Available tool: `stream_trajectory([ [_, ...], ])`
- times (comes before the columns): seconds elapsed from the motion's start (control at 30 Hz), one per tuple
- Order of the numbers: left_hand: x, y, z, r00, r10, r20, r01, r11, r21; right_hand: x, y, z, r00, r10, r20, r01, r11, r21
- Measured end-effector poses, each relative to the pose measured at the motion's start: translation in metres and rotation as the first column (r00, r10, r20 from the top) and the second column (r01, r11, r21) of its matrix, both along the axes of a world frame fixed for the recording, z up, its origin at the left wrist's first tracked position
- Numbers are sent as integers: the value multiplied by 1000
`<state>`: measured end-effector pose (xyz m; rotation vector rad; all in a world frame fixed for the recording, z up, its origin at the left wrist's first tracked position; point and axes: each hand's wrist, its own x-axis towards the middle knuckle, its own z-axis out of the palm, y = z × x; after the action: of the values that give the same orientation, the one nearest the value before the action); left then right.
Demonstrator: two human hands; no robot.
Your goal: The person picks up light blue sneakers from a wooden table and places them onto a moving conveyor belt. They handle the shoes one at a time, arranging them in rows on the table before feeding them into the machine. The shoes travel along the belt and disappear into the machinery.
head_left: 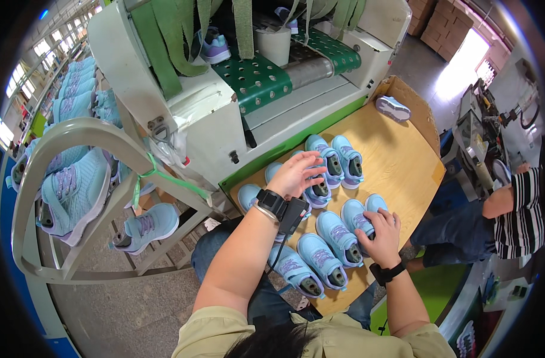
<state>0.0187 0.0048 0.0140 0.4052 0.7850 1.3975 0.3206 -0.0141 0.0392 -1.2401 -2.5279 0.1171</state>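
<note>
Light blue sneakers with lilac straps stand in two loose groups on a wooden tabletop (411, 160). My left hand (294, 174) hovers over the farther group, fingers stretched and apart, partly hiding a sneaker (318, 192) below it; I see nothing in its grasp. At the right end of the nearer group, my right hand (384, 237) has its fingers curled over the opening of a sneaker (353, 210). Another sneaker (376, 201) shows just past those fingertips, and whether they touch it is unclear. Several sneakers, including one near the table edge (289, 264), stand closer to me.
Beyond the table is a machine with a green perforated belt (254, 77) and hanging green strips (243, 30). One sneaker (393, 109) lies on its side near a cardboard sheet (406, 95). A metal rack (31, 197) of sneakers stands left. A co-worker (514, 209) is at right.
</note>
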Motion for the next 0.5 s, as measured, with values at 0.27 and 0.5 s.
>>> stream_trajectory([
  [0.27,0,0,0,1000,2,-5,-2,1000,1,1,0,-2,1000,-1,-2,1,1000,6],
  [0.5,1,0,3,1000,1,-11,-1,1000,0,0,1,-1,1000,2,-9,-2,1000,15],
])
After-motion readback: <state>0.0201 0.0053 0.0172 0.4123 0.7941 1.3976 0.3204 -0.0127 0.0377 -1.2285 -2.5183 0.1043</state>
